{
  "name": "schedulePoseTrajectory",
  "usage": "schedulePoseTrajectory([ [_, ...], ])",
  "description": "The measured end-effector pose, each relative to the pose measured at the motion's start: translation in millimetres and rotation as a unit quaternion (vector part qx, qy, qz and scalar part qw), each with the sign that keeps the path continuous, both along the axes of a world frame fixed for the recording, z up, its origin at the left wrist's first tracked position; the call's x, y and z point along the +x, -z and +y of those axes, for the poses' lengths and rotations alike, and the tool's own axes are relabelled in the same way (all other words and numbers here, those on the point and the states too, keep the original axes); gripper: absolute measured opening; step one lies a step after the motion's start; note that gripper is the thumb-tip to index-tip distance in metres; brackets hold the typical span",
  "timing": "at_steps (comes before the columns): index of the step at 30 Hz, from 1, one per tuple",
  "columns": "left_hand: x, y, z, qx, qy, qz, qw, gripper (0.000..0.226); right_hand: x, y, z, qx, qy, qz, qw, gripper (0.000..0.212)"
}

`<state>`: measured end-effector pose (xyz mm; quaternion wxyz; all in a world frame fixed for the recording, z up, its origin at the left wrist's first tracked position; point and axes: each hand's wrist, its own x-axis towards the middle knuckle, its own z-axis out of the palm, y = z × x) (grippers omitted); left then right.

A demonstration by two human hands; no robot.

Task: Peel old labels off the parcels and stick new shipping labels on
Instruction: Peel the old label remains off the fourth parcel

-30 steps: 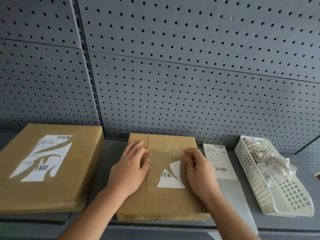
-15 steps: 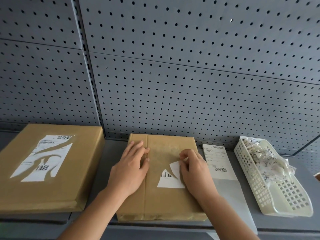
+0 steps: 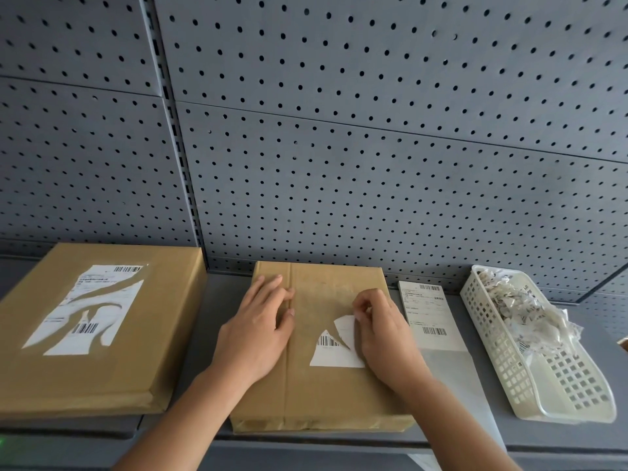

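My right hand [image 3: 384, 331] pinches the lifted flap of the torn white label [image 3: 331, 353], a barcoded triangle just beside my fingertips; my left hand [image 3: 258, 331] presses flat, fingers straight, on the brown parcel [image 3: 319, 396].

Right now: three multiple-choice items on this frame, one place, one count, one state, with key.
1. Where does the basket sit relative to the middle parcel? A) left B) on top C) right
2. How many brown parcels lie on the shelf? A) two B) three C) four
3. The right hand is: A) flat on the shelf B) pinching the old label C) gripping the basket

Key: 1 C: it stands right of the fresh label sheet. 2 A: the middle one and the left parcel. 3 B: fingertips curl on its lifted flap.
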<state>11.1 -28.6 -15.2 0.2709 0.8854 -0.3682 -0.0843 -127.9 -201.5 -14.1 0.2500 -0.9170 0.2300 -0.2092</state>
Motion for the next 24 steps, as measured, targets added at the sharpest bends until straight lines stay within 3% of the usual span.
schedulePoseTrajectory([
  [5, -0.4, -1.3, 0.0, 0.001, 0.001, 0.002, 1.0, 0.034, -6.3, -6.6, -5.7, 0.12, 0.042, -0.064, 0.99, 0.021],
  [13, 0.8, 1.6, 0.2, 0.001, -0.001, -0.001, 1.0, 0.033, -1.9, -0.6, -0.4, 0.017, -0.008, -0.008, 1.0, 0.016],
  [24, 0.9, 0.5, -0.3, 0.015, -0.002, 0.005, 1.0, 0.034, -19.8, -12.2, 7.6, 0.078, -0.052, -0.074, 0.993, 0.023],
])
